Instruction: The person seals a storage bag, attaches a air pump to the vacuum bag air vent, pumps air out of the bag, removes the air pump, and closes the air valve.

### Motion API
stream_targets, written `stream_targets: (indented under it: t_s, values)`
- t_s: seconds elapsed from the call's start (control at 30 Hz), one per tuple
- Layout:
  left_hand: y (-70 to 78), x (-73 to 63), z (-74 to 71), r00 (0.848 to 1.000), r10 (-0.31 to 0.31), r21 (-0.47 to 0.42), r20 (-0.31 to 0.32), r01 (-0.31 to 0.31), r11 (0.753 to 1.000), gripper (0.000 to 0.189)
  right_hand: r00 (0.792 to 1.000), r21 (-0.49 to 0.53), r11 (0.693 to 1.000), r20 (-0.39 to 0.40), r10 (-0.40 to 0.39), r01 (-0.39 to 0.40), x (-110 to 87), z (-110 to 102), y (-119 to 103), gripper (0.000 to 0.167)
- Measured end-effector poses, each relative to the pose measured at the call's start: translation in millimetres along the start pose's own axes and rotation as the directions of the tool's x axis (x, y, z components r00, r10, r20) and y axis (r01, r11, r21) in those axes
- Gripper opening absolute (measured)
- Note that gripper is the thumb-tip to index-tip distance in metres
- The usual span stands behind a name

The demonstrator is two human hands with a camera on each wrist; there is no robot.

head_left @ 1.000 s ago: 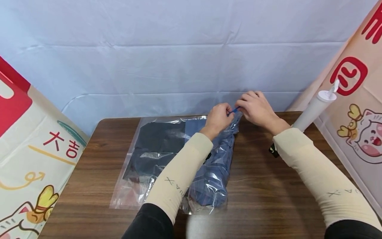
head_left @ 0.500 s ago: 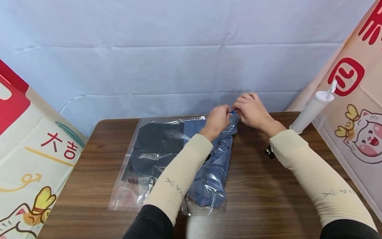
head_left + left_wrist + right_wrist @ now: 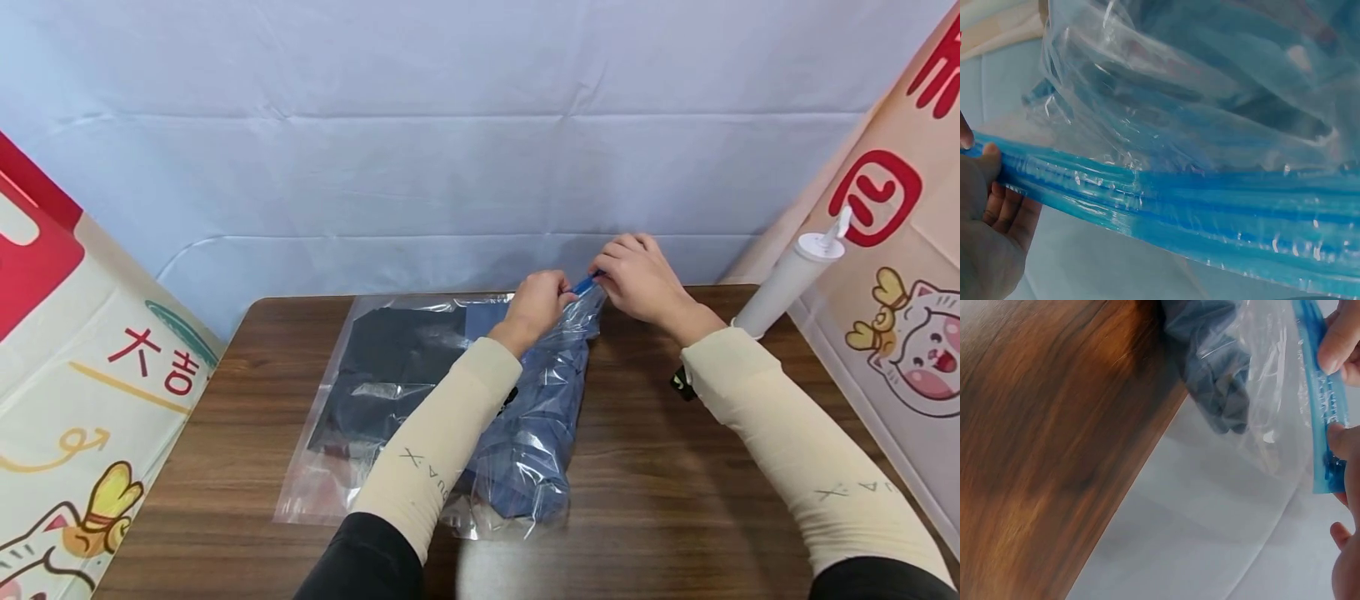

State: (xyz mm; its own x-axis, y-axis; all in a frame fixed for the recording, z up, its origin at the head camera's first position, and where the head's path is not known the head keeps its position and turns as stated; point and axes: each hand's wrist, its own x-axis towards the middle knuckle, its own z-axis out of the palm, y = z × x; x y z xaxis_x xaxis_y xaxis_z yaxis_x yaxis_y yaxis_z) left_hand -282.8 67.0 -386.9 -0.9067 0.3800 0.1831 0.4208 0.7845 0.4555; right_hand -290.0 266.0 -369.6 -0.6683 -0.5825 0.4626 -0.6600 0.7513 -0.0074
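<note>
A clear plastic zip bag lies on the table, holding dark cloth and blue cloth. Its blue zip strip is lifted at the far right corner. My left hand pinches the strip between thumb and fingers. Close by on the right, my right hand pinches the strip near its end. In the left wrist view, the blue strip runs away from the left fingers. The right wrist view shows both thumbs on the strip, with crumpled cloth inside the bag.
A white cylinder with a spouted top stands at the table's back right. Near the right forearm lies a small black item. A pale blue cloth backdrop hangs behind the wooden table, and printed banners flank it.
Both hands drew close together along the strip, then the left hand slid to the left. A longer piece of blue strip now shows between them. The bag stays about where it was.
</note>
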Motion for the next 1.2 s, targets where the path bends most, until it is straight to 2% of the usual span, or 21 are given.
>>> stream_targets:
  t_s: [0.27, 0.73, 0.87, 1.0, 1.1, 1.2]
  values:
    - [3.0, -0.3, 6.6, 0.998, 0.017, 0.037, -0.065, -0.014, 0.999, 0.015, 0.996, 0.045, 0.996, 0.061, 0.070, -0.072, 0.8, 1, -6, 0.012]
    - [6.1, 1.8, 9.4, 0.995, -0.012, 0.007, -0.100, 0.013, 1.000, 0.012, 0.998, 0.029, 0.997, -0.015, -0.067, 0.067, 7.6, 5, -7, 0.014]
    - [7.8, 1.6, 10.5, 0.991, -0.001, 0.020, -0.137, 0.003, 1.000, 0.010, 0.997, 0.014, 0.998, -0.036, -0.064, 0.064, 8.6, 9, -9, 0.011]
    - [8.5, 2.3, 11.1, 0.986, -0.027, 0.019, -0.163, 0.031, 0.999, 0.010, 0.998, -0.023, 0.999, -0.038, -0.044, 0.043, 9.0, 13, -11, 0.007]
    - [6.9, 2.2, 8.5, 0.992, -0.045, -0.013, -0.119, 0.044, 0.999, 0.011, 1.000, -0.024, 1.000, -0.022, -0.016, 0.015, 7.3, 14, -11, 0.005]
    - [3.7, 1.1, 1.9, 0.998, -0.046, -0.049, -0.033, 0.044, 0.998, 0.014, 1.000, -0.018, 1.000, -0.004, 0.014, -0.014, 4.8, 13, -9, 0.006]
